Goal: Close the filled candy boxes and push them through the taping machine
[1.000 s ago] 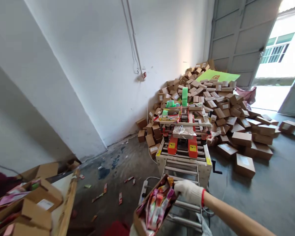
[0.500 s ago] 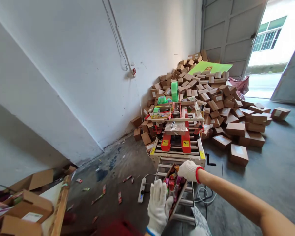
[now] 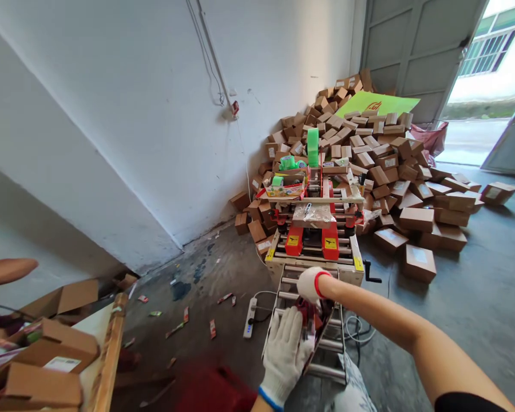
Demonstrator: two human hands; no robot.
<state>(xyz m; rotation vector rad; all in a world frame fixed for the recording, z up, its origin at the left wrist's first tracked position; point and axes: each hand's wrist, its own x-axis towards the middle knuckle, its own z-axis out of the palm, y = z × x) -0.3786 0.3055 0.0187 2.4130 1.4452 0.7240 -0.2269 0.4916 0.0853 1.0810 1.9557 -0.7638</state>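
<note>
A narrow open cardboard box (image 3: pixel 323 339) lies on a short roller track, with dark red and pinkish packets (image 3: pixel 309 316) inside. My left hand (image 3: pixel 284 348), in a white knitted glove with a blue cuff, is open and lies flat along the box's left side, fingers pointing away from me. At the far end of the box is my right hand (image 3: pixel 309 285), in a white glove with a red cuff. Its back faces me and its fingers bend down out of sight, so whatever they touch is hidden.
Beyond the track stands a carton-taping machine (image 3: pixel 313 246) with a crank on its right. Behind it rises a heap of taped cartons (image 3: pixel 381 166). A power strip (image 3: pixel 249 318) and scattered packets lie on the floor. Someone's arm (image 3: pixel 8 272) shows at the left, above open boxes (image 3: pixel 55 343).
My right hand has moved left over the box's far end, covering more of the packets. The left hand stays beside the box, lying flatter against it. An arm has appeared at the left edge.
</note>
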